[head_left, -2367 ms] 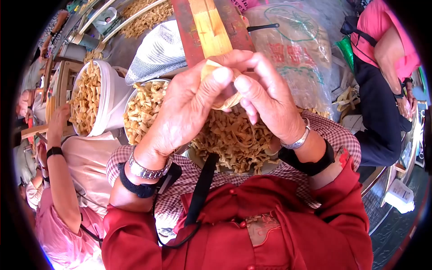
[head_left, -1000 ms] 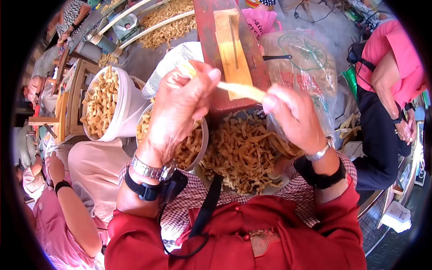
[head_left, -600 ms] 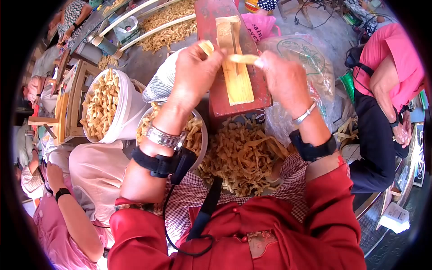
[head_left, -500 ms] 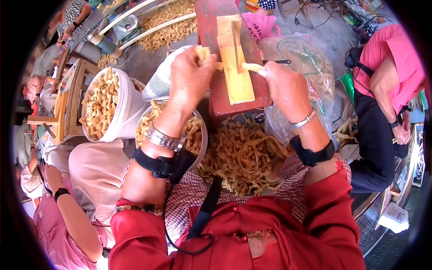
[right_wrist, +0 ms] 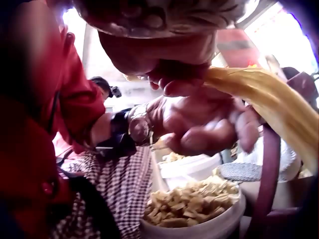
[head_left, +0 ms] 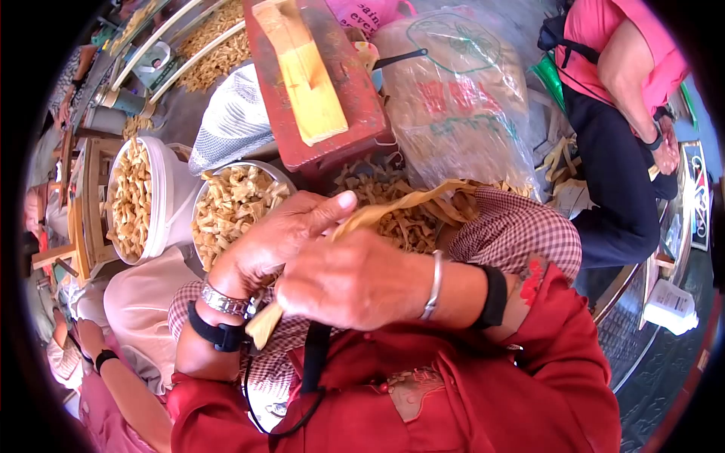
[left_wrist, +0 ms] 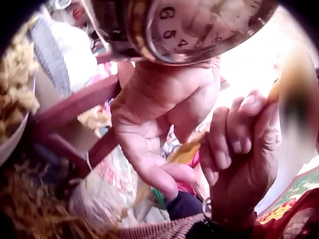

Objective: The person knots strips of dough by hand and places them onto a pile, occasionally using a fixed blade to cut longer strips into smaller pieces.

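In the head view my right hand [head_left: 351, 279] grips a long yellowish strip [head_left: 415, 200], its fingers curled. One end pokes out below the fist, and the other trails right over the checked cloth. The right wrist view has the strip [right_wrist: 269, 94] running off from under the fist. My left hand [head_left: 257, 238] lies close beside and partly behind the right. Its fingers [left_wrist: 144, 169] are loosely bent in the left wrist view, with no strip between them. A heap of cut strips [head_left: 404, 226] lies below the hands, partly hidden.
A yellow slab [head_left: 313, 90] with a slot lies on a red bench [head_left: 362, 121]. Two white buckets, a nearer [head_left: 283, 175] and a farther one [head_left: 181, 181], hold knotted pieces. A plastic sack [head_left: 461, 98] stands right of the bench. One person in pink [head_left: 623, 45] sits at right.
Both hands have come down from over the slab toward the lap, the right crossing in front of the left. The left has let go of the strip. The head view has shifted.
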Tool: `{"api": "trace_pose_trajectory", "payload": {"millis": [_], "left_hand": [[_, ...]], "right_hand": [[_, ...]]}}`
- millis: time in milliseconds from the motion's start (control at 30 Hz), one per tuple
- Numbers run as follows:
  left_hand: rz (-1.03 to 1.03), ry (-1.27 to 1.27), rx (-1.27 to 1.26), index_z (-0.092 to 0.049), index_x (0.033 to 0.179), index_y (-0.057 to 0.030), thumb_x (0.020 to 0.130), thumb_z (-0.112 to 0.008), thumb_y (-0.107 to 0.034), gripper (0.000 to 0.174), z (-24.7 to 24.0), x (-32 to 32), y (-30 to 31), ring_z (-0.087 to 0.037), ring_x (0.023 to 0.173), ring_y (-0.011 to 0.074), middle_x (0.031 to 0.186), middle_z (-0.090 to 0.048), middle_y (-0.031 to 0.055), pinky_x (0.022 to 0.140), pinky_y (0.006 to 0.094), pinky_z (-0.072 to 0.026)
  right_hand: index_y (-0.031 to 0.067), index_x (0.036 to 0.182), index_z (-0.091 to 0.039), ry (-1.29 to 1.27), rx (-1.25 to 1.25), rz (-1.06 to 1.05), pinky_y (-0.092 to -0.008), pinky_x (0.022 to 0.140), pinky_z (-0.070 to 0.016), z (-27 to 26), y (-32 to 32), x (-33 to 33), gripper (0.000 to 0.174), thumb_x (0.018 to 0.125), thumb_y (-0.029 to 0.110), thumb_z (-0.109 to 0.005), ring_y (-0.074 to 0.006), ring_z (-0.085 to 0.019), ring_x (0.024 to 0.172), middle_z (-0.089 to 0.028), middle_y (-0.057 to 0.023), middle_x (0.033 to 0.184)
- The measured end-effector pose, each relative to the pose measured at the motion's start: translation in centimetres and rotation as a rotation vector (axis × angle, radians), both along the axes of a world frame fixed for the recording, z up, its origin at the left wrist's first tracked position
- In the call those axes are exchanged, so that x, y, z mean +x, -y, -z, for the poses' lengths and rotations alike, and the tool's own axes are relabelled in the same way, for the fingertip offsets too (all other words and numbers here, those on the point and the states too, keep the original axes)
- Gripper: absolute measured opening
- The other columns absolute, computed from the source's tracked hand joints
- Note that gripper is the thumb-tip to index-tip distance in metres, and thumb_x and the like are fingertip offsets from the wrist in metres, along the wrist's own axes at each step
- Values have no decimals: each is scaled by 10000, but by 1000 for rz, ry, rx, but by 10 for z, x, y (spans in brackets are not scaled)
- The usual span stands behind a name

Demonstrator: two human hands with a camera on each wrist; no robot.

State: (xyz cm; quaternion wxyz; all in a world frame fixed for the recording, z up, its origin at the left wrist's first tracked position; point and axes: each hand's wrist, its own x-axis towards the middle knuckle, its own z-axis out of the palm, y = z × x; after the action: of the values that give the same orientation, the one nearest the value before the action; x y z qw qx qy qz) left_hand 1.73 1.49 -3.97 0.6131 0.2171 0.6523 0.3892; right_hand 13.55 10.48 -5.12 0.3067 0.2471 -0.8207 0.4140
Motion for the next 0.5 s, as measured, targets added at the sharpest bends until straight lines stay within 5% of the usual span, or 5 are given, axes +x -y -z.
{"api": "trace_pose_trajectory", "payload": {"millis": [33,100,200,367,500], "left_hand": [[-70,-73,-24,-638,825,-10,883,-585,-464,460,-9,11,-5,-431,589,74,667,-527,-18,532,265,-397],[-159,384,-26,-628,918,-11,873,-628,-399,391,-5,22,-14,-438,568,54,697,-544,-20,504,218,-378],[-141,417,78,-607,999,-13,860,-667,-299,323,-1,17,-18,-459,571,27,725,-563,-23,491,179,-375],[-217,227,152,-603,998,-11,872,-632,-138,181,-20,20,-17,-498,600,13,771,-595,-43,518,162,-404],[-289,48,364,-605,969,0,900,-577,-95,120,-26,22,-11,-548,665,28,817,-632,-8,565,179,-431]], "right_hand": [[64,774,-506,34,-4,-35,-306,446,-437,4,9,5,98,786,137,-570,-174,-534,566,-475,-27,675],[63,765,-497,63,-25,-93,-308,446,-429,9,24,12,105,787,135,-570,-179,-532,565,-466,-31,667],[61,755,-489,106,-154,-118,-310,443,-415,7,25,19,116,781,129,-579,-186,-528,562,-457,-36,661],[58,800,-528,9,-320,57,-312,480,-424,-9,5,17,141,742,112,-644,-207,-547,598,-491,-38,689],[8,974,-559,-20,-537,332,-262,546,-453,-2,-25,4,141,917,130,-517,-157,-558,634,-586,-62,816]]}}
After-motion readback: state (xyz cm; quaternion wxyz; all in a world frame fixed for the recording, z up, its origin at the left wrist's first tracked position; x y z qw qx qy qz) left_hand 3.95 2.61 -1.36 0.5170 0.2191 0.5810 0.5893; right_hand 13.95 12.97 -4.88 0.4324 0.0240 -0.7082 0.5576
